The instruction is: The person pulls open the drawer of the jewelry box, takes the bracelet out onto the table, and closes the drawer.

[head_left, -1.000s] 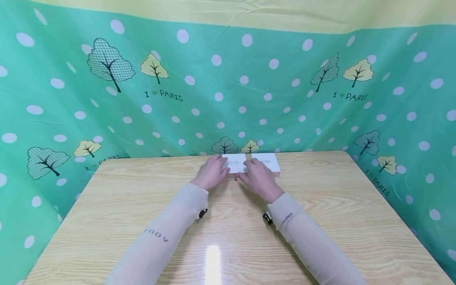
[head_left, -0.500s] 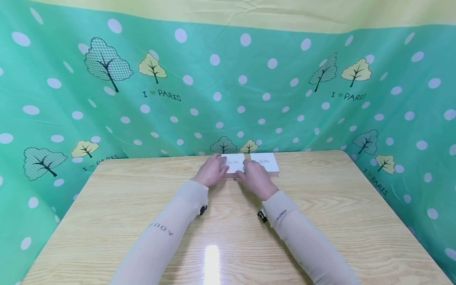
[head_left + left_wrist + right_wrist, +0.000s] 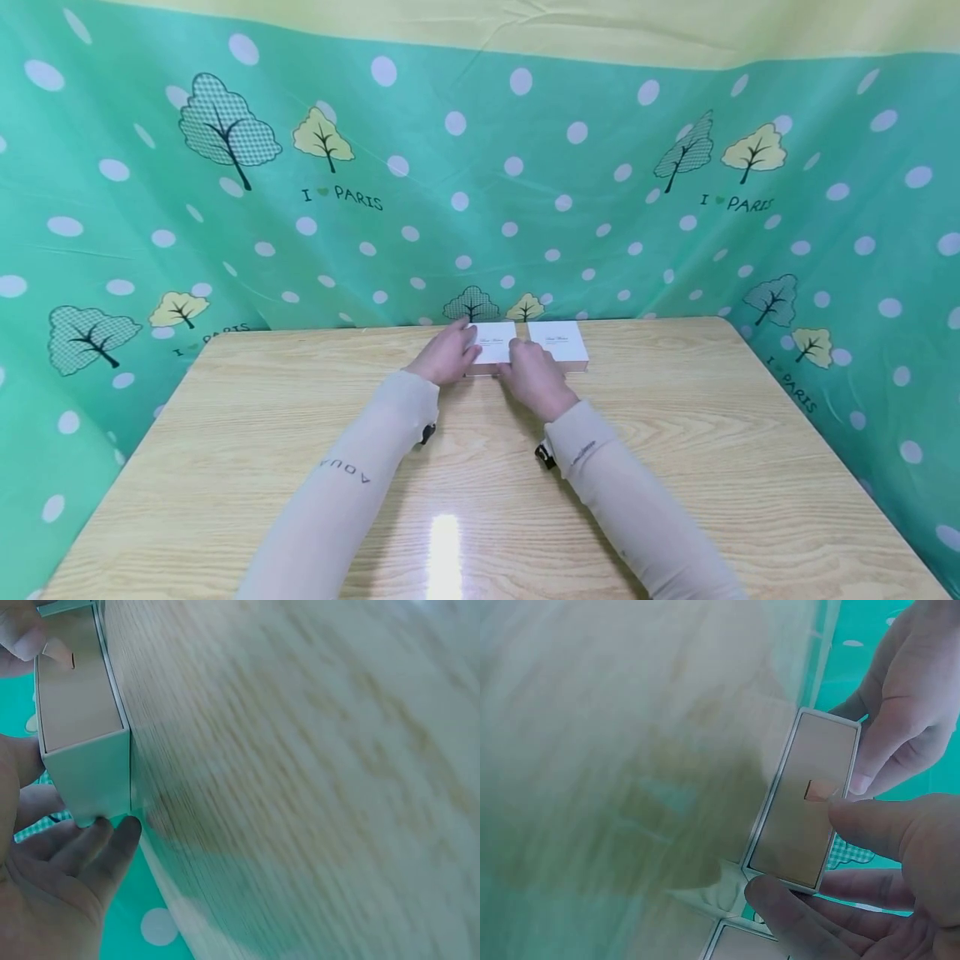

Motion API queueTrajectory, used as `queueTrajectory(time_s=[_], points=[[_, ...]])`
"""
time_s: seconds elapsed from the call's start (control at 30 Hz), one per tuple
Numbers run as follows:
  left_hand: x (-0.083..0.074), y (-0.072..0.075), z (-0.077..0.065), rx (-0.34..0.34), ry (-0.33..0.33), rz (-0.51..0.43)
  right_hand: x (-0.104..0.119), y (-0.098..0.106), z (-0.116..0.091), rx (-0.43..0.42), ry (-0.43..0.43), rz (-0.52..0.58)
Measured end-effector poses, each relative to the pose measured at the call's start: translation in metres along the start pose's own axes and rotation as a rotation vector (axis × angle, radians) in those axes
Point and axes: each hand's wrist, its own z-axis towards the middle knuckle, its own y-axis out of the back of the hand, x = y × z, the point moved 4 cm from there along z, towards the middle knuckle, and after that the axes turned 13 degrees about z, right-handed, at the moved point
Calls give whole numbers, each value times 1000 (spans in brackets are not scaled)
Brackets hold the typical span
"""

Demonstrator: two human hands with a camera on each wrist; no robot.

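Note:
Two flat white boxes lie side by side at the table's far edge, with thin dark lettering on top. The left white box (image 3: 495, 339) has a tan drawer front (image 3: 804, 780) with a small orange-pink pull tab (image 3: 821, 790). My left hand (image 3: 444, 352) grips the box's left end, fingers round its side (image 3: 88, 776) in the left wrist view. At its other end my right hand (image 3: 534, 379) holds it, thumb at the tab and a fingertip by the lower corner in the right wrist view. The right white box (image 3: 561, 340) stands just beyond that hand, apart from it.
The wooden table (image 3: 465, 467) runs out toward the front, with a bright light reflection on it. A green curtain (image 3: 412, 208) with dots and printed trees hangs right behind the table's far edge and along both sides.
My right hand has shifted slightly left and its fingers have drawn in, uncovering more of the right box. My left hand stays at the left box's end.

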Motion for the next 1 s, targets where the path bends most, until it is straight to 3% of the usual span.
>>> queueTrajectory(time_s=[1.0], points=[[2,1,-5,0,-4,1,2,0,0,-6,-10,19]])
